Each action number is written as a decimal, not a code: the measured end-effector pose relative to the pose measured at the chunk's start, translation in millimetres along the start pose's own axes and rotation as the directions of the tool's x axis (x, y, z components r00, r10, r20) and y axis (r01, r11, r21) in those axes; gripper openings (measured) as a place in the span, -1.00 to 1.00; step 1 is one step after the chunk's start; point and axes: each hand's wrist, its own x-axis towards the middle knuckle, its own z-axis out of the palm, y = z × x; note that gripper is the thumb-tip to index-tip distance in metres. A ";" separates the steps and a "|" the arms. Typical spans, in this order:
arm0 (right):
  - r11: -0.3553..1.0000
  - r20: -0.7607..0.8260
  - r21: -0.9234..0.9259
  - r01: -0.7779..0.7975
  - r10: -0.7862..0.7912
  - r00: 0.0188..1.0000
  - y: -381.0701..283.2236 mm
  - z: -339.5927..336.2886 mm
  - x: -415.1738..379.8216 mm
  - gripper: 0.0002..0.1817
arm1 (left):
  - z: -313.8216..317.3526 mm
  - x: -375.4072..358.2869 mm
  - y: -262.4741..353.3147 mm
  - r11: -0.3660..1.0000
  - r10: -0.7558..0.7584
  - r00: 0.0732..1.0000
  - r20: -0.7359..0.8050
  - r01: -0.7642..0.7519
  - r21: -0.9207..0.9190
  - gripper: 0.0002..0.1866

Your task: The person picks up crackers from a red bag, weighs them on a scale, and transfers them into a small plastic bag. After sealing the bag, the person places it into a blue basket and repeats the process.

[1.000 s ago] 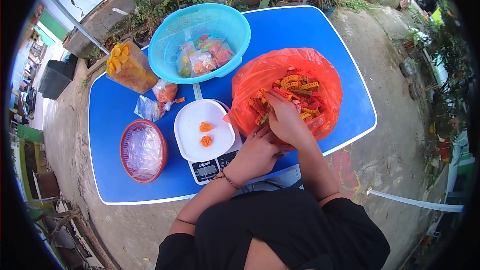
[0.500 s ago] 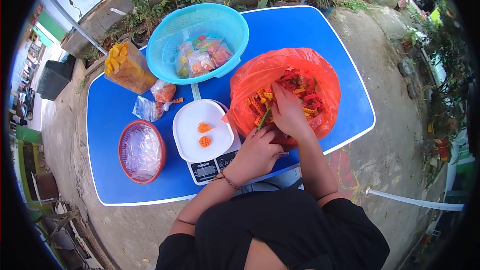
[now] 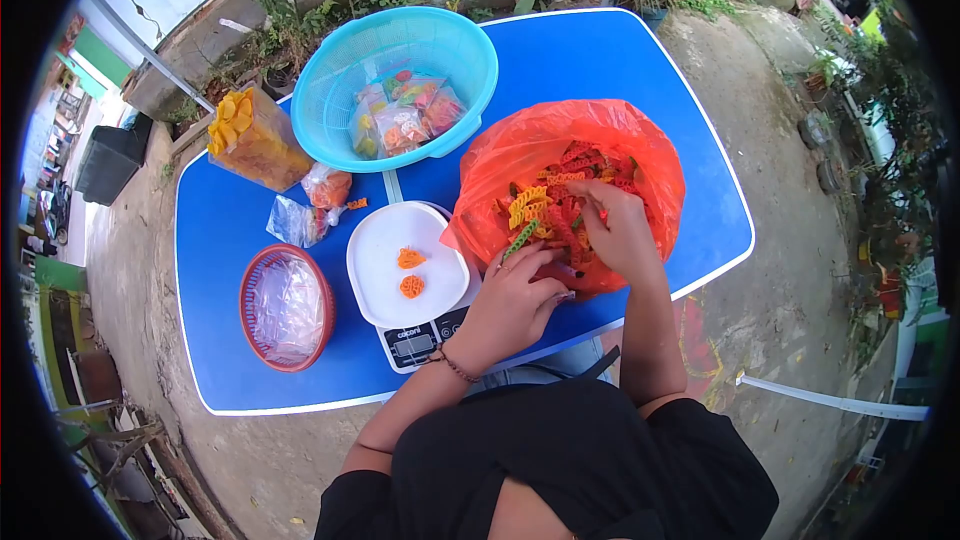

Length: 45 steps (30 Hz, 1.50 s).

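Observation:
A red plastic bag [image 3: 650, 130] stands wide with its mouth up, full of ridged crackers [image 3: 575, 155] in red, orange, yellow and green. Inside its mouth, my right hand [image 3: 622, 230] has its fingers bent around a few crackers at the fingertips. My left hand [image 3: 515, 300] is at the bag's near left edge, fingers curled over the rim beside a green cracker [image 3: 522, 237]; what lies under those fingers is hidden. Left of the bag, a white kitchen scale [image 3: 375, 285] carries two orange cracker pieces [image 3: 411, 258] on its tray.
At the back is a turquoise basket [image 3: 318, 100] containing several filled packets. A bag of yellow chips [image 3: 260, 145], small clear packets [image 3: 292, 220] and a red-brown basket [image 3: 327, 325] of clear plastic bags sit on the left of the blue table [image 3: 560, 50].
My right hand has drawn back toward the right and turned inside the bag, uncovering more crackers. My left hand stays at the rim, its fingers shifted slightly.

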 end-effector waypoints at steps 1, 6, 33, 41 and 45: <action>0.998 -0.076 -0.048 -0.028 0.024 0.997 6.5 -3.3 6.1 -0.66 | 0.8 -0.3 -1.3 1.000 0.002 1.000 -0.018 -0.002 0.004 -0.87; 0.953 -0.021 -0.300 0.040 -0.049 0.999 45.7 -1.5 29.1 -0.68 | -2.5 3.0 3.8 1.000 0.007 0.996 -0.094 -0.005 0.025 -0.88; 0.946 0.073 -0.323 0.018 0.007 0.997 37.6 9.0 37.6 -0.64 | -4.6 3.2 4.4 0.997 0.014 0.999 -0.051 -0.011 0.077 -0.90; 1.000 0.121 0.000 -0.022 0.022 0.992 32.4 -2.3 27.3 -0.65 | -5.3 -1.3 5.3 0.996 0.002 0.999 -0.054 0.003 0.089 -0.87; 0.982 -0.123 -0.190 0.014 -0.037 0.992 39.4 -6.5 41.4 -0.68 | -7.1 -0.4 3.0 0.996 0.011 0.998 -0.061 -0.006 0.088 -0.89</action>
